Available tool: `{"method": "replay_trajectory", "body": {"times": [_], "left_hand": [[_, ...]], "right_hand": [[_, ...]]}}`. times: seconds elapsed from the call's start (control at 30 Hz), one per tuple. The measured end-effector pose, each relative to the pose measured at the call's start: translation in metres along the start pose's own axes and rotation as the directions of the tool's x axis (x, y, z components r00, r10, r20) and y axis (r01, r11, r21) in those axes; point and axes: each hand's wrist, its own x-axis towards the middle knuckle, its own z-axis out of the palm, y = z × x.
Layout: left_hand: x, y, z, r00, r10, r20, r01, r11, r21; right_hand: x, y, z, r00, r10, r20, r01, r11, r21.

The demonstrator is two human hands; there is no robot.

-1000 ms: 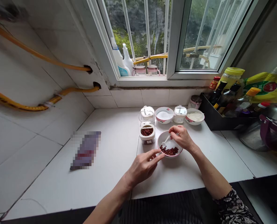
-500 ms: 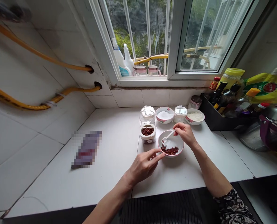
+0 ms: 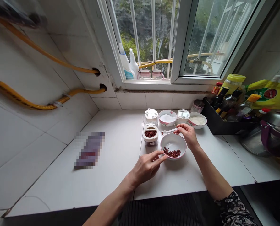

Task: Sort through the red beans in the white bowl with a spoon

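Observation:
My right hand (image 3: 187,134) pinches the handle of a small white spoon (image 3: 169,131) above the far rim of a white bowl (image 3: 174,141). A little dark red spice shows in the spoon's scoop. Dark red peppercorns (image 3: 172,153), which look like Sichuan pepper, lie in the bottom of the bowl. With its fingertips on the bowl's near left rim, my left hand (image 3: 146,166) steadies it; the thumb is mostly hidden. Left of the bowl stands a spice jar (image 3: 150,141), its lid raised, filled with the same peppercorns.
Behind stand a white-lidded jar (image 3: 151,114), a bowl of white grains (image 3: 167,118), another lidded jar (image 3: 183,115) and a bowl with pale contents (image 3: 197,120). A black box of bottles (image 3: 217,122) and a metal pot (image 3: 255,138) stand right. A pixelated packet (image 3: 90,150) lies left.
My right hand has moved the spoon up out of the bowl and left, beyond its far rim, toward the spice jar. My left hand stays at the bowl. The view has shifted slightly.

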Motion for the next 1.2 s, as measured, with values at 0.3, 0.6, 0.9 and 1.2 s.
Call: {"method": "replay_trajectory", "body": {"times": [0.3, 0.6, 0.9, 1.2], "left_hand": [[0.001, 0.0, 0.002, 1.0, -0.003, -0.011, 0.003, 1.0, 0.007], [0.0, 0.001, 0.0, 1.0, -0.017, 0.011, 0.017, 1.0, 0.015], [0.0, 0.001, -0.002, 1.0, -0.001, 0.005, 0.001, 1.0, 0.005], [-0.003, 0.0, -0.001, 1.0, -0.02, 0.021, 0.02, 1.0, -0.006]], "right_hand": [[-0.018, -0.006, 0.043, 0.887, -0.45, 0.107, 0.46, 0.838, -0.294], [-0.021, -0.018, 0.022, 0.659, -0.711, 0.245, 0.701, 0.462, -0.544], [-0.009, -0.009, -0.014, 0.873, -0.418, 0.25, 0.473, 0.604, -0.642], [-0.017, 0.001, 0.002, 0.863, -0.296, 0.408, 0.497, 0.638, -0.588]]}}
